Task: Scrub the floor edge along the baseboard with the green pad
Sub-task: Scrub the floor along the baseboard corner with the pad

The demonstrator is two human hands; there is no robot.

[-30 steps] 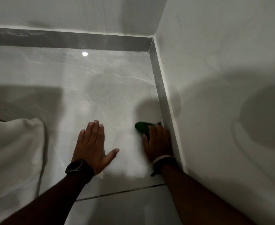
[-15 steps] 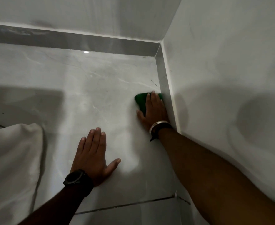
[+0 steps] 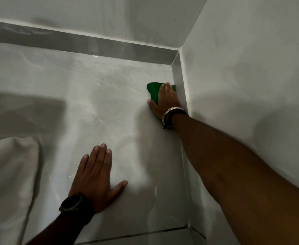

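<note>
The green pad [image 3: 153,91] lies flat on the glossy grey floor tile [image 3: 110,106], right against the grey baseboard [image 3: 179,82] of the right wall, a short way from the room corner. My right hand [image 3: 165,101] presses down on the pad with fingers extended, covering its near half; a metal bangle and dark band sit on that wrist. My left hand [image 3: 96,175] rests palm down on the floor nearer to me, fingers spread, holding nothing, with a black watch on the wrist.
A second baseboard strip [image 3: 78,41] runs along the far wall and meets the right one at the corner [image 3: 178,55]. A white cloth bundle [image 3: 9,179] lies on the floor at the left. A dark grout line [image 3: 136,235] crosses the near floor.
My right hand has slid the green pad forward along the right baseboard, away from me and toward the corner. My left hand has stayed planted on the floor.
</note>
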